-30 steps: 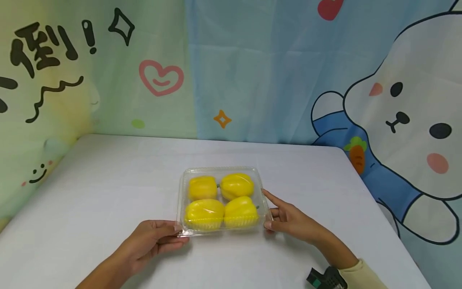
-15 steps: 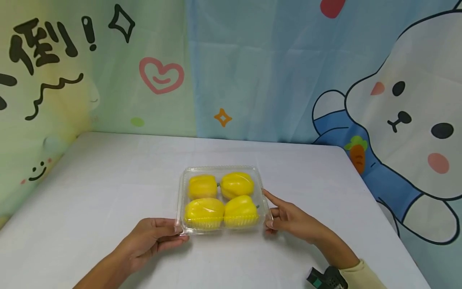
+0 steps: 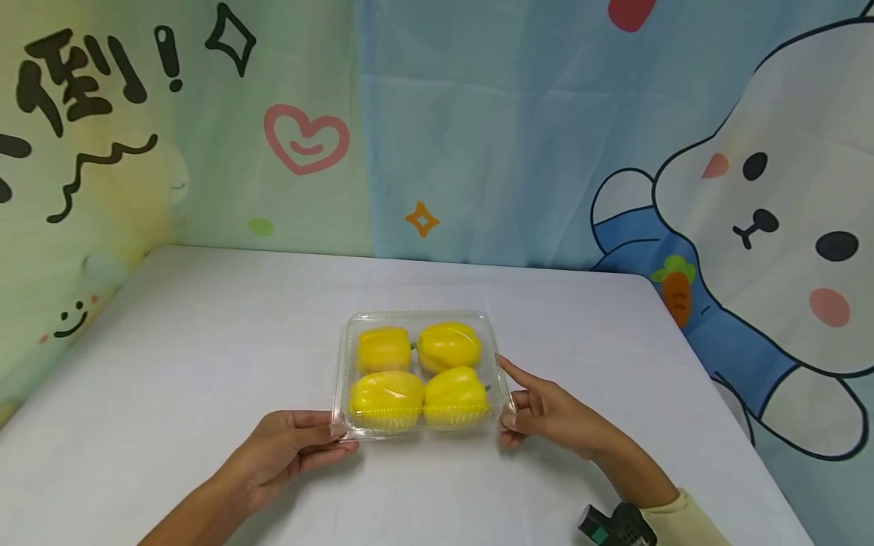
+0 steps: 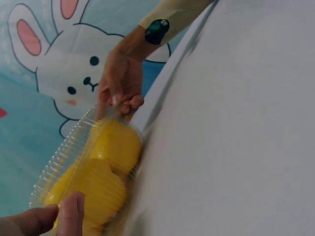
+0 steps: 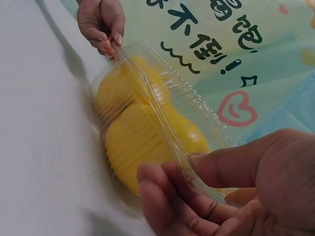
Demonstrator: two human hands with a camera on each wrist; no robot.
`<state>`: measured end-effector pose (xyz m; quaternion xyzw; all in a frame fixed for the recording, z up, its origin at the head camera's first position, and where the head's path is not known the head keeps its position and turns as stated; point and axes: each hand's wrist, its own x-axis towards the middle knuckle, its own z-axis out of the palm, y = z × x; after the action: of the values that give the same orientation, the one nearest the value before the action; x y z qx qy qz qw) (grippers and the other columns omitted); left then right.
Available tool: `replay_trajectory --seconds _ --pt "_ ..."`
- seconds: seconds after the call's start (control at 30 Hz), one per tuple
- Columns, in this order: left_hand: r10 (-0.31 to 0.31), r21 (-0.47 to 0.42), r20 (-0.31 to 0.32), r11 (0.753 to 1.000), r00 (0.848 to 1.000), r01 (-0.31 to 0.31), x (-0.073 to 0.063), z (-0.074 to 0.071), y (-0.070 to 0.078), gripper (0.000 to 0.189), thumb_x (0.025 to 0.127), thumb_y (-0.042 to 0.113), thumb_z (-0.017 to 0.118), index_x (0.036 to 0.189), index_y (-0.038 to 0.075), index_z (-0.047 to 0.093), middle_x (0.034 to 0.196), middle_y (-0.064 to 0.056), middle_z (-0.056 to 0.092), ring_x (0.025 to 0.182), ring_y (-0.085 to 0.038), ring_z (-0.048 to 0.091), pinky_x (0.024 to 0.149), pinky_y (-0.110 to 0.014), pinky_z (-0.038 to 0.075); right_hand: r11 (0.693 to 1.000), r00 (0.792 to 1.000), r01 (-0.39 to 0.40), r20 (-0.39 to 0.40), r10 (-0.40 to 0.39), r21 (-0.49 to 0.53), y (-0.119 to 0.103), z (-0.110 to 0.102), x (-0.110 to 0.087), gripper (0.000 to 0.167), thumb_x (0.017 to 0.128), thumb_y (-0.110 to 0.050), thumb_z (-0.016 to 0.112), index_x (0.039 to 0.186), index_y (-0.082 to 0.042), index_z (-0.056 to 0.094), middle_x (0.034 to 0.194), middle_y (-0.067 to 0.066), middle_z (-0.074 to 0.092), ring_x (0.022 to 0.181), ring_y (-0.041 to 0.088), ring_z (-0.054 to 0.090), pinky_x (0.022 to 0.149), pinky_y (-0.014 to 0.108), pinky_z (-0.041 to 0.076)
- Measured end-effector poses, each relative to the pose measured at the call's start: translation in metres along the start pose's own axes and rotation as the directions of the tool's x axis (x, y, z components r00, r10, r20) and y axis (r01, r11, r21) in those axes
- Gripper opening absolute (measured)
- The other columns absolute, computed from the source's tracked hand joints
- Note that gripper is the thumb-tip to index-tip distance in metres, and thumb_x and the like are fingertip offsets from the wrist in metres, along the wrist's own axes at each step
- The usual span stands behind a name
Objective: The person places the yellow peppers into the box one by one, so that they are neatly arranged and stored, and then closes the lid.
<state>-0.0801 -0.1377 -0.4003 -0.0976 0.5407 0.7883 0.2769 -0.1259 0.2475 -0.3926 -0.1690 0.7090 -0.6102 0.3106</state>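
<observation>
A clear plastic clamshell container [image 3: 418,314] holds several yellow bell peppers [image 3: 386,400], seen through its lid. My left hand [image 3: 290,455] pinches the near left corner, thumb above and fingers beneath. At the right side, my right hand [image 3: 546,413] grips the rim near the front, its index finger stretched along the edge. The right wrist view shows the right thumb and curled fingers [image 5: 216,167] pinching the layered plastic edge. In the left wrist view, the left fingertips [image 4: 71,214] are at the near end of the container, and its underside is hidden.
A white-covered table [image 3: 225,341] lies under the hands. Behind it hangs a printed cloth [image 3: 478,136] with a rabbit, hearts and lettering. A black device [image 3: 617,525] sits at the right wrist, by a pale sleeve [image 3: 683,519].
The table and backdrop sit slightly higher in the head view. Both hands keep their hold on the container, with hardly any movement visible.
</observation>
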Motion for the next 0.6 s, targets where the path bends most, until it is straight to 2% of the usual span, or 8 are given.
replay_trajectory --seconds 0.23,0.6 --pt "0.037 0.009 -0.008 0.999 0.999 -0.037 0.0 -0.0007 -0.0036 0.05 0.091 -0.002 0.064 0.128 -0.025 0.04 0.102 -0.024 0.068 0.091 -0.028 0.07 0.084 -0.034 0.053 0.999 1.0 -0.001 -0.009 0.0 -0.035 0.002 0.0007 0.002 0.084 0.094 0.004 0.057 0.158 -0.015 0.005 0.088 0.017 0.059 0.076 0.026 0.062 0.078 0.034 0.056" --pt "0.004 -0.024 -0.022 1.0 1.0 -0.004 0.0011 0.0005 -0.0011 0.041 0.092 -0.002 0.063 0.123 -0.022 0.046 0.099 -0.022 0.069 0.091 -0.029 0.07 0.085 -0.033 0.053 1.0 1.0 -0.002 0.01 0.002 -0.016 0.0039 -0.0009 0.0003 0.085 0.094 0.004 0.056 0.158 -0.017 0.003 0.092 0.019 0.059 0.08 0.028 0.063 0.081 0.037 0.055"
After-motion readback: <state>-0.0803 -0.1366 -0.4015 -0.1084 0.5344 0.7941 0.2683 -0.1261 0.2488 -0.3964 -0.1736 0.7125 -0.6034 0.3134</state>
